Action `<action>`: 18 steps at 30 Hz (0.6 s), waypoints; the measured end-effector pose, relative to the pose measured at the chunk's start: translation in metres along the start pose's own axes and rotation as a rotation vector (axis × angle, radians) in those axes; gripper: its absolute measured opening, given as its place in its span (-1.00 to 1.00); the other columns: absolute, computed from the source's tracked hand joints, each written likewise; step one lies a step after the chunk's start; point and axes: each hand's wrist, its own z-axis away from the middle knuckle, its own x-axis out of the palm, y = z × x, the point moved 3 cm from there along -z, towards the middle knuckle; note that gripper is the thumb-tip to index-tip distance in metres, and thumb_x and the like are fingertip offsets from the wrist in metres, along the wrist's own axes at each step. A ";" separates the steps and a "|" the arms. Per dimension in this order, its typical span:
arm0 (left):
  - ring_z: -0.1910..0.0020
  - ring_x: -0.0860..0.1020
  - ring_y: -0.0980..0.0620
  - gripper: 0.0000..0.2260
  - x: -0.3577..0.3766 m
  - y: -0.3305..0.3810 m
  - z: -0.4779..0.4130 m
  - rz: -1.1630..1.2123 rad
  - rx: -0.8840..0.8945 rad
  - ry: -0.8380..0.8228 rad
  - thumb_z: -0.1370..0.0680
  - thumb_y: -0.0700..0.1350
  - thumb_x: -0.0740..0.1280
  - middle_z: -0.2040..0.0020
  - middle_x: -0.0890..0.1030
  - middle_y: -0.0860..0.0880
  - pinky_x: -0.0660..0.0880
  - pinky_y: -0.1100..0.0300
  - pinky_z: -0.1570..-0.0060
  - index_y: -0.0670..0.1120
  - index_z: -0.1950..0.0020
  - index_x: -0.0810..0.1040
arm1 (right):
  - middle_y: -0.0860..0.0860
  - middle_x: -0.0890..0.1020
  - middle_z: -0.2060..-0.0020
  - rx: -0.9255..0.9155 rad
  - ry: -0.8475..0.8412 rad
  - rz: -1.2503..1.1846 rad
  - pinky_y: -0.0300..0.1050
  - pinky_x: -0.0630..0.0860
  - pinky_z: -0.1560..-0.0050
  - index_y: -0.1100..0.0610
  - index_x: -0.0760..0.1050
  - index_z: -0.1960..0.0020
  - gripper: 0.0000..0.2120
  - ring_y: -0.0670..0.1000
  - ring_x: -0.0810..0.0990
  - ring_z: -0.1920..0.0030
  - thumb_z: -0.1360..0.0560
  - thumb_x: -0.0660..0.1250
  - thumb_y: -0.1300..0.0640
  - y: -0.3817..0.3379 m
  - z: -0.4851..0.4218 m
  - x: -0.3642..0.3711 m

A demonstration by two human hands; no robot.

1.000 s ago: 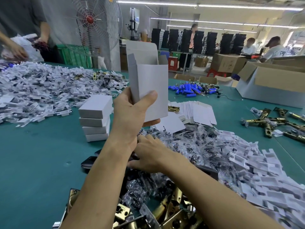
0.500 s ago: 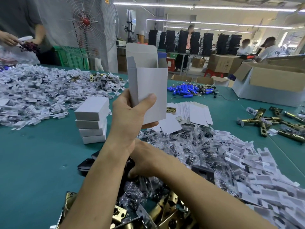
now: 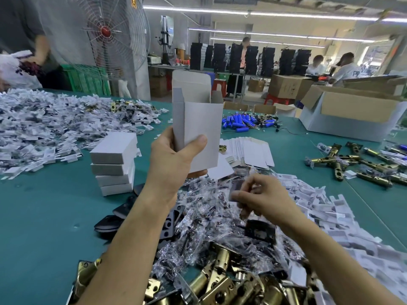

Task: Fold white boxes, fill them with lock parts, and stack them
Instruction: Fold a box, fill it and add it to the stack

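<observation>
The left hand grips the box low down, thumb pressed flat across the front face and fingers curled behind. It holds the box upright above the table, mouth up, with the flap standing open. The right hand is lower and to the right, well apart from the box. Its thumb and fingertips pinch a small dark part, too blurred to identify. That hand hovers just above the bags of small parts, which are heaped between the forearms.

The step in hand looks like filling, with the part due to go up and into the mouth. Several things could spoil it:
- The mouth is narrow, and the side tabs lean near it. A part brought in at a tilt could catch a tab or fold it inward.
- The grip sits low and the card is thin. Too hard a squeeze could bow the walls and close the mouth.
- The pinch is light and the part's hold unclear. It could slip back into the heap and be lost among the bags.

As for containers, the box shows only its bare inner back wall, and I cannot tell what lies at its bottom. Left of it, a stack of four shut boxes stands on the table, their contents hidden. Beyond the box lie flat blanks, unfolded. The carton at far right has its flaps open, but its inside is out of view. Brass latches lie loose nearest the camera.
</observation>
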 end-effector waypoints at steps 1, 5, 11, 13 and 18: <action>0.02 0.70 -0.06 -0.79 0.001 -0.002 0.000 0.005 -0.015 -0.011 -0.52 -0.18 0.47 0.08 0.71 0.11 0.68 -0.06 0.23 0.02 -0.11 0.58 | 0.09 0.72 0.29 0.038 -0.025 0.020 -0.18 0.56 0.33 0.18 0.56 0.17 -0.80 0.08 0.71 0.31 -0.39 0.55 0.12 0.004 0.004 -0.006; 0.05 0.70 -0.03 -0.79 0.002 -0.008 0.001 0.016 -0.067 -0.040 -0.52 -0.18 0.47 0.10 0.72 0.11 0.66 0.00 0.31 0.04 -0.10 0.58 | -0.06 0.74 0.18 0.134 -0.110 0.193 -0.22 0.62 0.15 0.04 0.59 0.01 -0.78 -0.08 0.72 0.15 -0.39 0.55 0.14 0.025 0.013 -0.017; 0.11 0.71 -0.02 -0.77 0.003 -0.016 -0.001 0.010 -0.086 -0.073 -0.50 -0.19 0.47 0.06 0.71 0.06 0.66 0.01 0.33 0.04 -0.10 0.56 | -0.25 0.54 0.23 -0.013 0.098 0.667 -0.33 0.33 0.29 -0.15 0.66 0.05 -0.88 -0.27 0.48 0.25 -0.51 0.44 0.08 0.028 0.015 -0.031; 0.14 0.71 0.01 -0.75 0.003 -0.019 -0.001 -0.002 -0.099 -0.107 -0.49 -0.20 0.48 0.14 0.71 0.14 0.65 0.05 0.36 0.05 -0.09 0.56 | -0.14 0.48 0.18 -0.071 0.153 0.654 -0.26 0.31 0.23 -0.15 0.65 0.06 -0.91 -0.20 0.43 0.15 -0.46 0.47 0.03 0.020 0.016 -0.038; 0.11 0.70 -0.02 -0.68 0.002 -0.033 -0.002 -0.068 -0.238 -0.225 -0.36 -0.21 0.55 0.10 0.72 0.07 0.66 -0.02 0.26 0.08 -0.04 0.65 | 0.03 0.72 0.23 -0.292 0.364 0.103 -0.11 0.59 0.45 -0.09 0.64 0.05 -0.74 0.02 0.69 0.32 -0.48 0.43 0.28 -0.037 0.024 -0.063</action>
